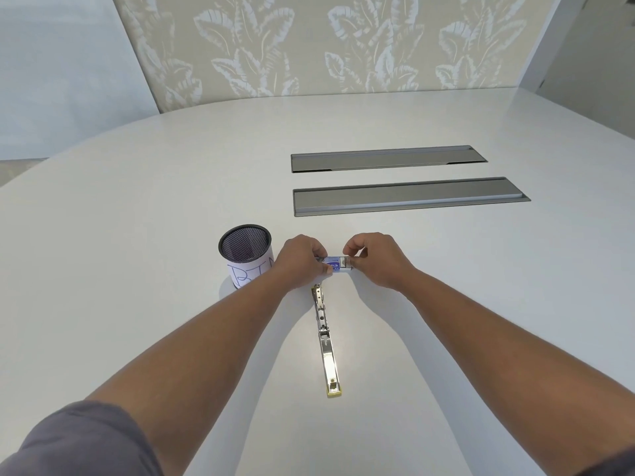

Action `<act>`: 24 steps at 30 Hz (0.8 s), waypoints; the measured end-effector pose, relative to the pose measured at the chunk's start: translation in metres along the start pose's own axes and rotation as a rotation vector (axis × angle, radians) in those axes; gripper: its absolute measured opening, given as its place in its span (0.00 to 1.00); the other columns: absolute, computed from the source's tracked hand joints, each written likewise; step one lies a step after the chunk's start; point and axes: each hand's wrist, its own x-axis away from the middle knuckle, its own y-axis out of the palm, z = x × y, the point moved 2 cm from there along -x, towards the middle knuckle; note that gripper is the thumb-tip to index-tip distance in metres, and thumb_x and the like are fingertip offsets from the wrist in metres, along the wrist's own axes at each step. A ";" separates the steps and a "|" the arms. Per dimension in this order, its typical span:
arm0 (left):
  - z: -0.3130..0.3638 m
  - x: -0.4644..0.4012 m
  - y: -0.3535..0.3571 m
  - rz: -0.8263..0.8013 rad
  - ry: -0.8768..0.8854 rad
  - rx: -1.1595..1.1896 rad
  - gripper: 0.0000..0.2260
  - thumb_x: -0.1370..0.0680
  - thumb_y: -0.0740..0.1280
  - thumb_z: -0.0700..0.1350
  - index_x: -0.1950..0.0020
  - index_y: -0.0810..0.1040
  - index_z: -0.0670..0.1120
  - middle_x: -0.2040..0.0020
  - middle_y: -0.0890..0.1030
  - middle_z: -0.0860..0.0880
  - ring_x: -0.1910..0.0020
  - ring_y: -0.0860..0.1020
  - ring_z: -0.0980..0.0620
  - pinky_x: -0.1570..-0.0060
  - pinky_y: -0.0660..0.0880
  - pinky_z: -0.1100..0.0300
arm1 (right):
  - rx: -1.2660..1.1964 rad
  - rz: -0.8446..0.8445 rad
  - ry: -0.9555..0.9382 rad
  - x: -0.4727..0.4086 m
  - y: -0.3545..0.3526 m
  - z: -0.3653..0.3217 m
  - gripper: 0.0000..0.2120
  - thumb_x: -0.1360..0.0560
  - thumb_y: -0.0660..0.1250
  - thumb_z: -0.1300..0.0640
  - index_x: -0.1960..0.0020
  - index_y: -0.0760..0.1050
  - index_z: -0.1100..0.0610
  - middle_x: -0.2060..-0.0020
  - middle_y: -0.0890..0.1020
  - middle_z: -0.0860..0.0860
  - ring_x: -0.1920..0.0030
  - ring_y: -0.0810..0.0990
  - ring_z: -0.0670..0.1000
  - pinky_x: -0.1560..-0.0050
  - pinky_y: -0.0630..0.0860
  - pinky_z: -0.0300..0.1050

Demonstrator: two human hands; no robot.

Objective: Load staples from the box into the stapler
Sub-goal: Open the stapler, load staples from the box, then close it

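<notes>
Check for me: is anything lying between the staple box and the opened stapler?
Nothing visible. The staple box, held by left hand and right hand, sits just beyond the stapler; only bare table lies between.

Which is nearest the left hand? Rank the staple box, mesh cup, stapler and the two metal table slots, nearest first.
From the left hand, head view:
1. Staple box, gripped in its fingers.
2. Mesh cup, just to its left, and stapler, just below it: too close to call.
3. Nearer slot, beyond to the right.
4. Farther slot, behind that.
</notes>
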 end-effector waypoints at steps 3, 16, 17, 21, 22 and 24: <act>-0.001 0.000 0.000 -0.001 -0.004 0.002 0.13 0.31 0.80 0.45 0.48 0.85 0.45 0.54 0.82 0.50 0.62 0.76 0.56 0.70 0.66 0.65 | 0.011 0.015 -0.003 0.001 0.001 -0.001 0.05 0.27 0.72 0.61 0.56 0.83 0.52 0.67 0.79 0.39 0.71 0.75 0.38 0.71 0.65 0.30; 0.000 0.002 0.000 0.001 0.004 0.007 0.13 0.30 0.79 0.44 0.46 0.85 0.44 0.52 0.81 0.50 0.59 0.77 0.52 0.70 0.67 0.64 | 0.187 0.097 -0.142 0.015 0.004 -0.005 0.08 0.24 0.66 0.62 0.54 0.83 0.54 0.63 0.84 0.51 0.63 0.76 0.55 0.62 0.69 0.44; 0.000 0.002 0.000 0.001 0.005 0.009 0.14 0.30 0.79 0.44 0.46 0.85 0.44 0.52 0.81 0.50 0.59 0.77 0.52 0.70 0.67 0.64 | 0.197 0.110 -0.165 0.017 0.004 -0.004 0.08 0.25 0.65 0.63 0.54 0.82 0.54 0.62 0.84 0.51 0.63 0.77 0.55 0.61 0.70 0.45; -0.001 0.001 0.000 0.000 0.006 0.006 0.14 0.30 0.79 0.45 0.47 0.85 0.45 0.52 0.82 0.50 0.59 0.77 0.52 0.69 0.68 0.64 | 0.087 0.141 -0.176 0.020 0.007 0.001 0.06 0.26 0.68 0.64 0.55 0.80 0.54 0.61 0.84 0.50 0.60 0.79 0.55 0.57 0.76 0.49; -0.001 0.001 0.000 0.000 0.005 0.007 0.14 0.30 0.79 0.45 0.47 0.85 0.45 0.51 0.82 0.49 0.58 0.77 0.52 0.69 0.68 0.64 | 0.038 0.139 -0.166 0.020 0.008 0.002 0.06 0.27 0.69 0.65 0.56 0.79 0.54 0.62 0.83 0.50 0.60 0.80 0.53 0.57 0.77 0.49; -0.001 0.001 0.000 0.001 0.005 0.012 0.14 0.30 0.79 0.45 0.47 0.84 0.45 0.51 0.82 0.49 0.58 0.78 0.51 0.68 0.68 0.64 | -0.053 0.137 -0.143 0.020 0.009 0.004 0.07 0.28 0.70 0.66 0.58 0.78 0.54 0.63 0.83 0.48 0.62 0.79 0.49 0.58 0.77 0.45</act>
